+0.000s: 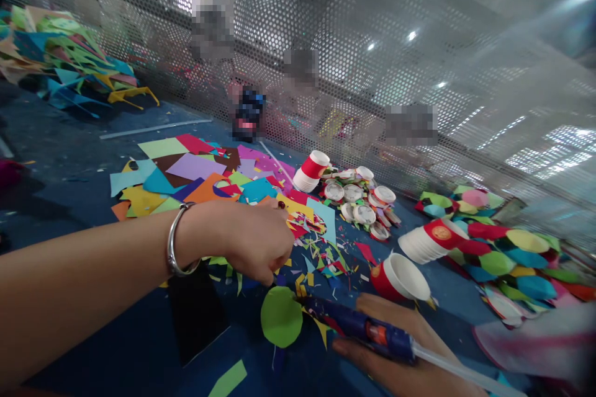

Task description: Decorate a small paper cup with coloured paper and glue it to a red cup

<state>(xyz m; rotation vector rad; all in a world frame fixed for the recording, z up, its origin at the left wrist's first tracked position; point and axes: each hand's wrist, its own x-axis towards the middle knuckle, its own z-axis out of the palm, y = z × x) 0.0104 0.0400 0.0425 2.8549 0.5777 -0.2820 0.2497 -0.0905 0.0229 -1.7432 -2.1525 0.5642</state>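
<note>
My right hand grips a dark blue hot glue gun, with a clear glue stick sticking out of its back end. The gun's nozzle meets the right edge of a green paper disc, at least in this view. Just above the disc, my left hand is closed with fingertips pointing down at the scraps; what is in them, if anything, is hidden. A silver bangle circles the left wrist. Beneath that forearm lies a black paper sheet.
Coloured paper sheets and small clippings spread behind my left hand. Paper cups, stacked cups and a pile of cut cup bottoms stand to the right. Paper crafts lie far right, against a perforated metal screen.
</note>
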